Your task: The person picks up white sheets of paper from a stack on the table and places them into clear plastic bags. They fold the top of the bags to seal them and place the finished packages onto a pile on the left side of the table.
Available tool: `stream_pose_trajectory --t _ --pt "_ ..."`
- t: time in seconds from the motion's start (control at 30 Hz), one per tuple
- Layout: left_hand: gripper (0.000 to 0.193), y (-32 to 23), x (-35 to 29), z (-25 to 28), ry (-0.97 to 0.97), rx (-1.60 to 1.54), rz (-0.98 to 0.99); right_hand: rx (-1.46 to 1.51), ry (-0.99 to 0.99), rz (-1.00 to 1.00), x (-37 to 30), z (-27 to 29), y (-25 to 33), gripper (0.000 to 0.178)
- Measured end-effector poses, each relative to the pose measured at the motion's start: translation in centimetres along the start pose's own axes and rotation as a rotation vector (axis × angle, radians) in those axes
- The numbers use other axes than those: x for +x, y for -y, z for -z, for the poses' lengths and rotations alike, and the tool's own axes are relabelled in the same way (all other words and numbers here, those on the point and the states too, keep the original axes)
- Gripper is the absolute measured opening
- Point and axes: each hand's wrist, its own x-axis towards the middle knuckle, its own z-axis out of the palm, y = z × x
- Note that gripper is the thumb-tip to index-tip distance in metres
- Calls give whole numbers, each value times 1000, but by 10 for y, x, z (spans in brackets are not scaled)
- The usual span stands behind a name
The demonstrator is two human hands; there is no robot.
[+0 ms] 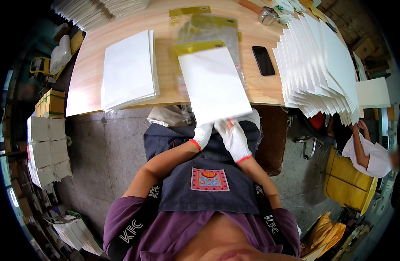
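My left hand (203,134), in a white knit glove with a red cuff, is closed at the near edge of a white rectangular sheet (214,85). Beside it my right hand (232,138), gloved alike, pinches the same edge; its fingertips are partly blurred. A gold-green strip (202,47) crosses the sheet's far end, and the sheet appears to sit in a clear plastic bag. Under and beyond it lie more clear bags (213,26) with gold-green headers. The sheet tilts over the table's front edge.
A stack of white sheets (128,69) lies on the wooden table (87,80) to the left. At right are a black phone (263,61) and a fanned pile of white boards (317,65). A metal tin (268,16) stands far right. Another person (361,148) sits at the right.
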Motion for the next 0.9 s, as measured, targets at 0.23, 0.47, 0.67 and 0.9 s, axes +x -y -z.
stream_pose_trajectory --t 0.23,0.47,0.67,0.9 --pt "26 -33 -14 30 310 -705 172 -414 141 -98 17 -26 2 34" --pt "29 -60 -33 88 -38 -313 81 -1974 469 443 21 -79 -7 22" --pt "26 -54 -19 105 84 -213 -20 -2400 606 638 53 -86 -35 15" --pt "20 -71 -38 105 -37 -327 58 -967 221 212 18 -66 54 12"
